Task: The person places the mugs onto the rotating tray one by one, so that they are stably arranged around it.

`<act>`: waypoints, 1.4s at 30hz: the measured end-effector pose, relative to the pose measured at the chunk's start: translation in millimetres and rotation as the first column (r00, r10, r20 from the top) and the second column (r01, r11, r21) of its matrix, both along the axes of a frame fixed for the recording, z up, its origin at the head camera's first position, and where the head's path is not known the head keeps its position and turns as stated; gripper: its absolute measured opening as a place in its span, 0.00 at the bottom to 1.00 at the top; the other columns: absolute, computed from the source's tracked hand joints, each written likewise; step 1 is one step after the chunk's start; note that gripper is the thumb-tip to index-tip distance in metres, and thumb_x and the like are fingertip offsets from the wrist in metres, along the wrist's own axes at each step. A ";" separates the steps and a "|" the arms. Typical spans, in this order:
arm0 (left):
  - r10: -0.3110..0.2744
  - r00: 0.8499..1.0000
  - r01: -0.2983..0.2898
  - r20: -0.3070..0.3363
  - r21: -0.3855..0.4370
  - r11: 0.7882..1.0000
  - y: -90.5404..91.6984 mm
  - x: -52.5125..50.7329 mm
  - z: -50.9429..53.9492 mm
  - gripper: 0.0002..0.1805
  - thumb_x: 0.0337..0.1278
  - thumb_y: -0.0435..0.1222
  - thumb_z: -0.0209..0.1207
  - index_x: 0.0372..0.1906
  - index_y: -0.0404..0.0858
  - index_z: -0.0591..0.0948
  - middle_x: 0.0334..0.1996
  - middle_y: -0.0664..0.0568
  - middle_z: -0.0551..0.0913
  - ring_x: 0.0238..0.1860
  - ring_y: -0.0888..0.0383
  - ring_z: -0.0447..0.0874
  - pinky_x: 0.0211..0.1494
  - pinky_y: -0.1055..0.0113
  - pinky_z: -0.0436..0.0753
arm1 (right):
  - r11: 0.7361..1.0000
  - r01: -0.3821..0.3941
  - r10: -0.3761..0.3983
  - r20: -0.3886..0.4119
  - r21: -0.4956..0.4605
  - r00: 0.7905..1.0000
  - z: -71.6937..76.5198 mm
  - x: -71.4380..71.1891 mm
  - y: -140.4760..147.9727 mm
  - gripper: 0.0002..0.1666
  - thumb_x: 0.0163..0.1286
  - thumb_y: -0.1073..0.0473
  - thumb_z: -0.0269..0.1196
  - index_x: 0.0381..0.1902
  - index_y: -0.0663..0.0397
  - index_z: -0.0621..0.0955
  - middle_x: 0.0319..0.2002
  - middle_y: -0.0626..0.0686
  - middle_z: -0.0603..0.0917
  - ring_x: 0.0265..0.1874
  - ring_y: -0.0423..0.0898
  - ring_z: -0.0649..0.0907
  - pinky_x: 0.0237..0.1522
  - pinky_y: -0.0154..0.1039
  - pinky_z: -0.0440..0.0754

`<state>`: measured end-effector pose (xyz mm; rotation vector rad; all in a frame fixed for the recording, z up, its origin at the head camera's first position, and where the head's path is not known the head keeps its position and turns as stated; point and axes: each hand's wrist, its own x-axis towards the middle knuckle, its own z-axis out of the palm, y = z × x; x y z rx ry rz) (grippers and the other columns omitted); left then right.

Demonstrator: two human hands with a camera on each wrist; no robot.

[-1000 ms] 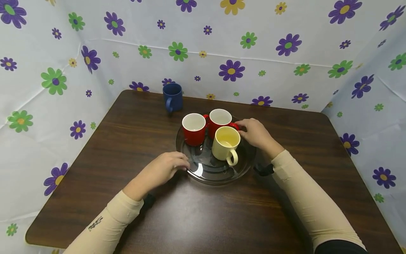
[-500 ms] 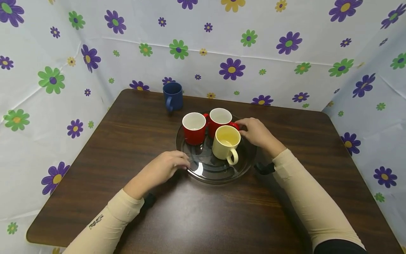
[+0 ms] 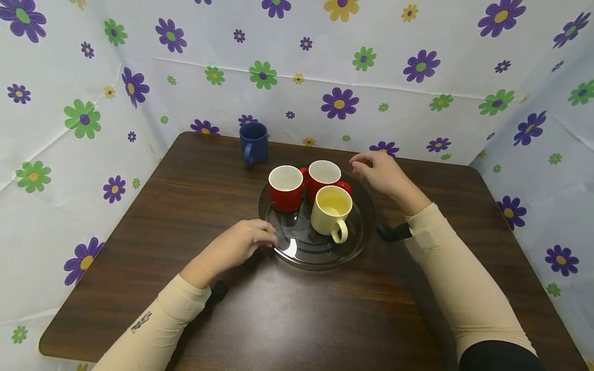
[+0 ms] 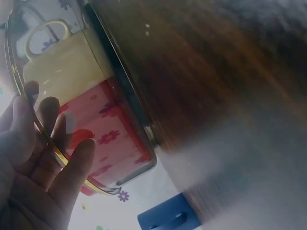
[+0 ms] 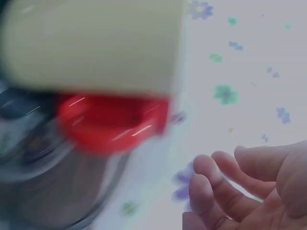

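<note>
A round smoked-glass dish (image 3: 322,262) carries two red mugs, one on the left (image 3: 285,198) and one behind (image 3: 314,188), both white inside. In front of them, a yellow mug (image 3: 325,218) stands upright on the same dish, its handle toward me. My left hand (image 3: 242,243) holds the dish's front-left rim, fingers bent over the edge in the left wrist view. Above the dish's back-right edge, my right hand (image 3: 384,174) is apart from everything. Its fingers are loosely bent with nothing between them in the right wrist view, beside the blurred red handle (image 5: 112,122).
A blue mug (image 3: 260,149) stands on the brown wooden table (image 3: 287,319) behind the dish, near the back edge. Flower-printed white sheeting (image 3: 223,41) borders the table at the back and both sides.
My right hand has let go of the back red mug's handle and moved up and to the right. My left hand stays at the dish's rim, and the mugs have not moved.
</note>
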<state>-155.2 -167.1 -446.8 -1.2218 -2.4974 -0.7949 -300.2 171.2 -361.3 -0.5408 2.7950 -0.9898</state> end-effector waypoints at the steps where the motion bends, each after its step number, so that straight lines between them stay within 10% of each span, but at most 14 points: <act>1: 0.008 1.000 -0.008 -0.009 -0.013 1.000 -0.1 1.2 -0.2 0.08 0.52 0.23 0.70 0.36 0.37 0.90 0.39 0.52 0.86 0.43 0.56 0.86 0.50 0.64 0.84 | 1.000 0.004 -0.003 0.020 -0.025 1.000 8.8 0.3 -7.2 0.20 0.82 0.54 0.53 0.62 0.59 0.79 0.50 0.63 0.85 0.48 0.58 0.83 0.54 0.56 0.81; 10: 0.072 0.996 -0.075 -0.056 -0.069 0.995 -1.4 9.0 2.3 0.19 0.53 0.18 0.65 0.42 0.44 0.92 0.45 0.51 0.82 0.49 0.51 0.82 0.56 0.55 0.80 | 0.973 0.012 0.032 0.183 -0.231 0.983 76.5 -1.0 -99.1 0.22 0.82 0.53 0.52 0.66 0.57 0.76 0.53 0.58 0.82 0.43 0.49 0.81 0.42 0.35 0.81; 15: 0.098 0.994 -0.101 -0.048 -0.073 0.992 -7.9 11.8 -0.1 0.16 0.56 0.25 0.70 0.45 0.47 0.90 0.52 0.45 0.80 0.56 0.47 0.79 0.59 0.48 0.77 | 0.931 0.066 0.068 0.348 -0.360 0.935 89.8 -7.5 -158.6 0.22 0.82 0.55 0.52 0.67 0.58 0.74 0.53 0.58 0.81 0.37 0.45 0.82 0.35 0.30 0.80; 20: 0.064 0.996 -0.069 -0.059 -0.084 0.994 -8.5 10.3 -3.4 0.15 0.56 0.29 0.72 0.48 0.44 0.87 0.53 0.46 0.81 0.63 0.44 0.76 0.62 0.47 0.77 | 0.864 0.237 0.063 0.561 -0.445 0.825 76.6 -20.5 -210.2 0.27 0.81 0.58 0.53 0.73 0.60 0.67 0.52 0.59 0.78 0.33 0.47 0.82 0.38 0.32 0.82; 26: 0.055 0.997 -0.061 -0.051 -0.128 0.990 -6.4 15.4 -4.6 0.16 0.59 0.30 0.70 0.52 0.42 0.86 0.55 0.44 0.81 0.67 0.43 0.74 0.65 0.48 0.76 | 0.751 0.550 -0.069 0.785 -0.366 0.616 55.3 -34.7 -262.4 0.34 0.78 0.61 0.57 0.78 0.42 0.63 0.67 0.57 0.71 0.54 0.51 0.82 0.42 0.32 0.84; 29: 0.057 0.998 -0.060 -0.027 -0.130 0.990 -5.2 17.9 -3.2 0.17 0.59 0.31 0.71 0.54 0.41 0.85 0.57 0.43 0.80 0.68 0.42 0.72 0.67 0.50 0.75 | 0.701 0.646 -0.147 0.826 -0.301 0.544 44.5 -38.2 -281.7 0.39 0.76 0.59 0.59 0.80 0.40 0.59 0.74 0.54 0.62 0.57 0.51 0.78 0.52 0.34 0.82; 33: 0.037 0.999 -0.040 -0.029 -0.128 0.991 -0.9 20.6 -5.0 0.19 0.59 0.32 0.71 0.55 0.40 0.84 0.58 0.45 0.78 0.69 0.44 0.72 0.67 0.53 0.75 | 0.696 0.679 -0.210 0.839 -0.232 0.502 22.8 -43.2 -298.8 0.42 0.77 0.56 0.58 0.81 0.40 0.52 0.76 0.51 0.59 0.50 0.48 0.74 0.59 0.37 0.76; 37: 0.045 0.996 -0.056 -0.072 -0.158 0.986 0.2 23.2 -6.7 0.20 0.58 0.33 0.71 0.56 0.40 0.84 0.61 0.46 0.76 0.67 0.48 0.74 0.65 0.53 0.77 | 0.717 0.657 -0.188 0.842 -0.233 0.505 4.4 -47.2 -309.5 0.41 0.79 0.54 0.56 0.82 0.40 0.51 0.76 0.52 0.60 0.58 0.49 0.74 0.66 0.43 0.71; 42: 0.092 0.990 -0.115 -0.108 -0.227 0.967 0.7 27.5 -5.6 0.22 0.59 0.38 0.72 0.57 0.41 0.83 0.63 0.46 0.75 0.60 0.49 0.79 0.59 0.52 0.80 | 0.666 0.693 -0.170 0.849 -0.276 0.501 -10.9 -54.7 -315.1 0.38 0.79 0.56 0.55 0.81 0.42 0.54 0.76 0.51 0.62 0.70 0.51 0.70 0.69 0.45 0.70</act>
